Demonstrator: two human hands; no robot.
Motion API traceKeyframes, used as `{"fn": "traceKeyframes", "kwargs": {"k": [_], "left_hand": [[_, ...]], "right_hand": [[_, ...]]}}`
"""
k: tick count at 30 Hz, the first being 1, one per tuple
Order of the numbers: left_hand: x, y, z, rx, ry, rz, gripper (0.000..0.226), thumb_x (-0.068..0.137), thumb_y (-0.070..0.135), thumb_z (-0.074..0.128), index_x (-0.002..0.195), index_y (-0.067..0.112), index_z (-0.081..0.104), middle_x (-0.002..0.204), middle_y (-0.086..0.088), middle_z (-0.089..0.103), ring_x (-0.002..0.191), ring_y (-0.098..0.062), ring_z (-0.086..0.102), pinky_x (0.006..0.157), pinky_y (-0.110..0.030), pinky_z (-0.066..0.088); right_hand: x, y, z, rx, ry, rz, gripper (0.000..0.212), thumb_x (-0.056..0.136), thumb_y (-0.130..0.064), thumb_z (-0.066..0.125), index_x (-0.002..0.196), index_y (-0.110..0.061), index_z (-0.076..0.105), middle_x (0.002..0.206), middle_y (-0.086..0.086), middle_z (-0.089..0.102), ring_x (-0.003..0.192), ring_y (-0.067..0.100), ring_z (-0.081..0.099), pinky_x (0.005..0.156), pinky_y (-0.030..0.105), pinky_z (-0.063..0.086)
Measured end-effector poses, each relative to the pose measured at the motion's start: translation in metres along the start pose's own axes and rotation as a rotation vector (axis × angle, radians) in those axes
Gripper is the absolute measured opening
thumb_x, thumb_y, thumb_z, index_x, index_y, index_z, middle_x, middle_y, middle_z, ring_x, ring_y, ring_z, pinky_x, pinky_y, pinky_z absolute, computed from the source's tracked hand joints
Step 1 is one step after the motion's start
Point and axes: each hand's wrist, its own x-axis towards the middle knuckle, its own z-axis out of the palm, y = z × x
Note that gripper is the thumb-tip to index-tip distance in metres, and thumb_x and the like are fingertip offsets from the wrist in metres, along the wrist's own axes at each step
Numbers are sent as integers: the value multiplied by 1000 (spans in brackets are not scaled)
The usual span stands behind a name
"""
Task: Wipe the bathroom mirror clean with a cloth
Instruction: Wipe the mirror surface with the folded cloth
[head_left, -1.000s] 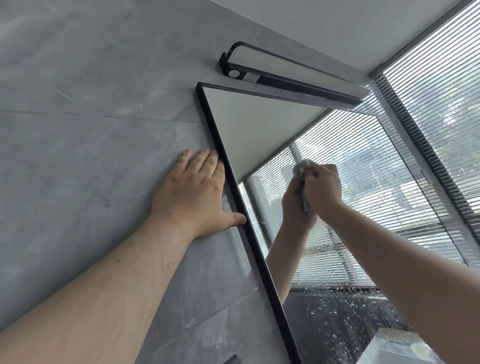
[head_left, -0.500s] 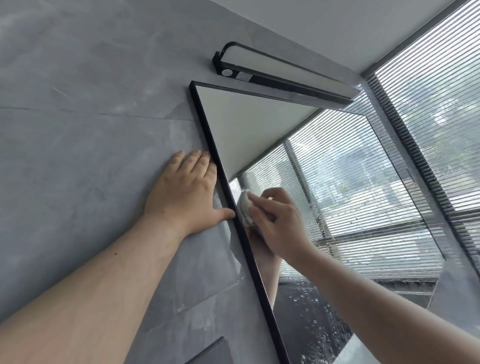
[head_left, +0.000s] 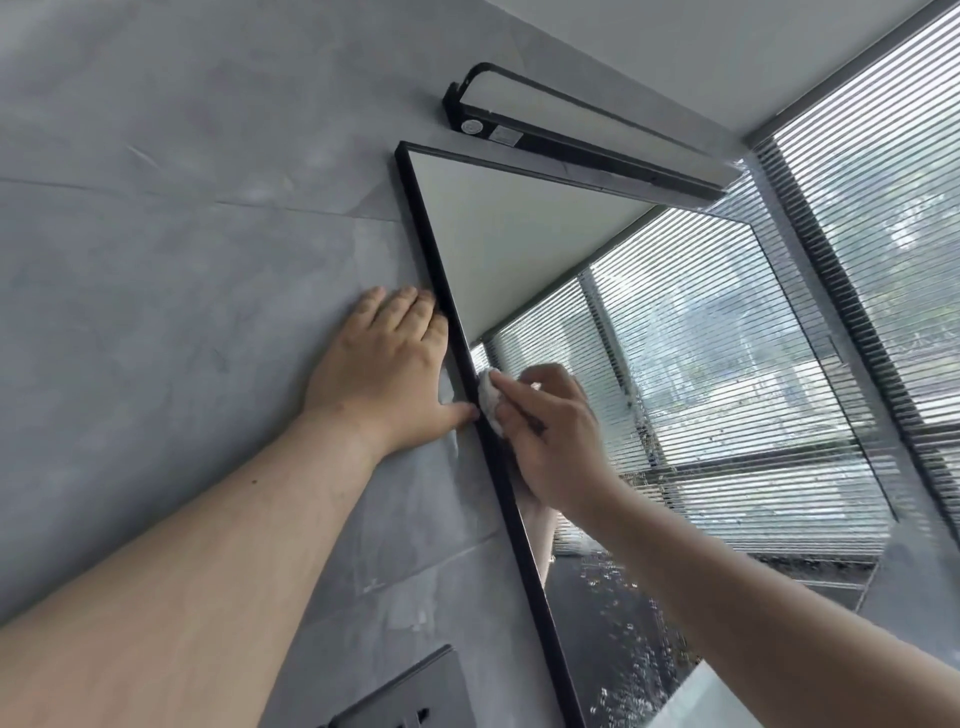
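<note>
Right fingers (head_left: 519, 393) grip the cloth (head_left: 488, 399) beneath them on the mirror (head_left: 519, 234); left fingers (head_left: 405, 312) flat.

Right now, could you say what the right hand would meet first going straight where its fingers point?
Probably the mirror's black frame, just past the cloth in the right hand; then the left hand beyond.

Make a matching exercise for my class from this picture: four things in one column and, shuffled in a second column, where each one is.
Things:
1. left hand
2. cloth
3. lamp bar
4. dark wall plate

Places:
A. above the top edge of the mirror
B. flat on the grey wall
C. low on the wall, left of the mirror frame
D. held by the right hand against the glass

Pairs: 1-B, 2-D, 3-A, 4-C
</note>
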Motion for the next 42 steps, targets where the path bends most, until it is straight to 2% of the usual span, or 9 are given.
{"fn": "traceKeyframes", "kwargs": {"k": [6, 9, 14, 18, 22, 25, 31, 34, 42], "left_hand": [[-1, 0, 0, -18, 12, -3, 106, 76, 82, 46, 152, 12, 28, 163, -9, 22, 151, -23, 14, 124, -42, 3], [-1, 1, 0, -27, 16, -6, 105, 76, 82, 45, 152, 12, 29, 162, -9, 23, 151, -23, 15, 123, -42, 3], [-1, 0, 1, -1, 31, -9, 107, 73, 84, 43, 149, 9, 37, 159, -11, 31, 149, -25, 23, 123, -43, 8], [-1, 1, 2, 21, 33, -9, 109, 70, 86, 42, 147, 8, 40, 157, -12, 35, 148, -26, 26, 123, -43, 10], [-1, 0, 2, 19, 27, -11, 108, 71, 85, 45, 147, 9, 40, 157, -12, 34, 148, -26, 25, 123, -43, 9], [-2, 1, 2, 18, 22, -9, 108, 72, 85, 44, 149, 9, 38, 159, -11, 32, 149, -25, 23, 123, -43, 7], [-1, 1, 3, 36, 20, -13, 109, 73, 86, 38, 151, 10, 33, 160, -10, 28, 150, -25, 20, 123, -43, 6], [-1, 2, 2, 41, 22, -8, 109, 74, 86, 39, 151, 10, 33, 160, -10, 28, 150, -24, 20, 123, -43, 7], [-2, 3, 0, 41, 6, -4, 106, 76, 85, 37, 151, 10, 33, 160, -10, 28, 150, -24, 19, 123, -44, 8]], "right_hand": [[45, -6, 14, 37, 4, 39, 30, 91, -30, 64, 118, -24, 74, 99, -8, 56, 94, 19, 57, 81, 28, 44], [21, -3, 8, 12, 13, 22, 32, 93, -35, 59, 121, -27, 72, 101, -8, 56, 97, 14, 55, 82, 21, 39], [-29, 5, -3, -25, -2, -33, 31, 96, -35, 56, 123, -27, 71, 105, -7, 58, 97, 22, 57, 83, 42, 50], [-27, 9, -8, -35, -21, -40, 32, 96, -33, 54, 121, -26, 72, 107, -8, 57, 99, 20, 58, 85, 39, 51], [-19, 15, -9, -3, 177, 149, 23, 93, -13, 57, 100, -10, 79, 94, -6, 56, 87, 13, 56, 81, 26, 46], [-12, 48, -22, -41, 172, 315, 21, 97, -10, 57, 102, -14, 77, 99, -4, 59, 89, 11, 54, 83, 15, 44], [-4, 108, -43, -78, 275, 586, 21, 96, -21, 60, 91, -31, 77, 93, -3, 55, 93, 21, 59, 84, 37, 49], [-7, 99, -40, -44, 284, 543, 21, 97, -20, 61, 84, -29, 76, 88, -9, 52, 88, 16, 56, 85, 40, 49], [-41, 51, -29, -28, 115, 316, 17, 98, -20, 63, 106, -23, 77, 97, -12, 57, 96, 19, 57, 88, 44, 49]]}}
